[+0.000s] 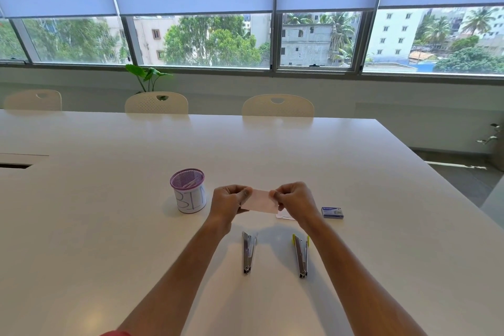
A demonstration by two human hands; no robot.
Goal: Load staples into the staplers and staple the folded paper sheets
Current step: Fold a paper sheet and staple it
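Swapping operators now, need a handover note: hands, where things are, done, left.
Left hand and right hand: each pinches one end of the pink folded paper, held above the table.
White stapler and yellow stapler lie side by side on the table, nearer the person than the hands; nothing touches them.
Staple box sits to the right of the right hand.
More paper shows under the right hand.
Mesh cup stands left of the left hand, with something pale inside.
Done: this sheet looks folded. Whether the staplers are loaded cannot be told.
Left: staple this sheet, then any others.
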